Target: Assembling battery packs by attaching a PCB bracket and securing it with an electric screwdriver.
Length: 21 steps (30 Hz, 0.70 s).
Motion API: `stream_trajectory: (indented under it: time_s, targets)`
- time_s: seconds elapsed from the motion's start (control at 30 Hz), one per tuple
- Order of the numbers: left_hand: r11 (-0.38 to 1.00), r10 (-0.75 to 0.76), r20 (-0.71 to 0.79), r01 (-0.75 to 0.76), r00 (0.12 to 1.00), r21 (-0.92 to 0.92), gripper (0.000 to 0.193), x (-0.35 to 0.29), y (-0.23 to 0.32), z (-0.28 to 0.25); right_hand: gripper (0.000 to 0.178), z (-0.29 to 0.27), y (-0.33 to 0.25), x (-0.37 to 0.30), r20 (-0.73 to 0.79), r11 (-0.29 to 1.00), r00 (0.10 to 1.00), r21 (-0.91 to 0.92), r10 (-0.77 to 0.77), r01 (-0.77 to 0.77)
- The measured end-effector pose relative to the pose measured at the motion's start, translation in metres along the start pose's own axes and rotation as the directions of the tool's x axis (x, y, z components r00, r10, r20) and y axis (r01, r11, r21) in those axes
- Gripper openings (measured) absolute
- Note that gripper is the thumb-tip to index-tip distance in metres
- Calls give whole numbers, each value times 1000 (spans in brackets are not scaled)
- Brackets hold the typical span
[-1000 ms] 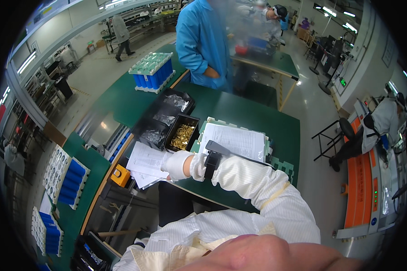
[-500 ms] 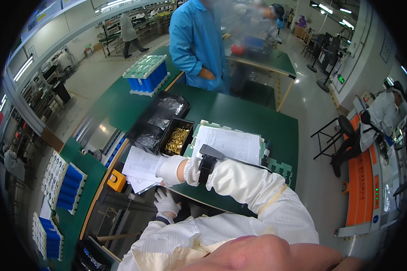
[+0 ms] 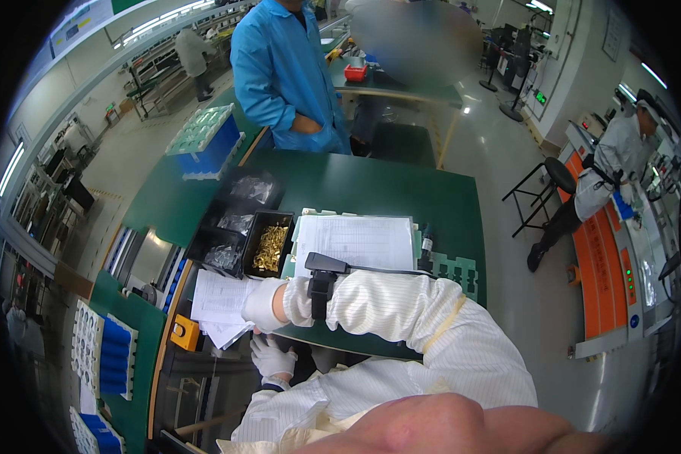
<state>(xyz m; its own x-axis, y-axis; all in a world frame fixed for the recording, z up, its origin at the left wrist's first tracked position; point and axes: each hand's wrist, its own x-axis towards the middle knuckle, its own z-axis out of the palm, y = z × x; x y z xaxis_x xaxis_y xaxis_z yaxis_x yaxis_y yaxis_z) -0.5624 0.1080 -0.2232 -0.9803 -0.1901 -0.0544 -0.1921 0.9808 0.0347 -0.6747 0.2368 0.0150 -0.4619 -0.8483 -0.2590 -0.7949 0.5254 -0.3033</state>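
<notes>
Head view: papers extend left from right fingers, grip unclear; left fingers spread, released.

- Blue-sided block with pale-green top, upper left.
- Person in bright-blue coat, standing right of the block.
- Small red bin, upper centre.
- Black round-seated stool, at right.
- Orange-panelled workbench, near the stool.

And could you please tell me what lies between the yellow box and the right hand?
Loose white paper sheets lie between the yellow box and the gloved right hand, as the head view shows.
</notes>
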Motion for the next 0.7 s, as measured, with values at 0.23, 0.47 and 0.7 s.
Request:
stream_trajectory:
  time_s: [0.23, 0.47, 0.7]
  targets:
    - [999, 16, -15, -16, 1000, -32, 90, 1, -3, 0, 32, 2, 2, 2, 26, 1000, 1000, -7, 11, -10]
    - [996, -5, 120, -6, 993, 86, 90, 7, 10, -22, 32, 3, 4, 1, 13, 1000, 1000, -31, 0, 1]
    - [984, -26, 189, -8, 982, 178, 87, 27, 15, -17, 33, -2, 2, 0, 52, 997, 999, -72, 9, -5]
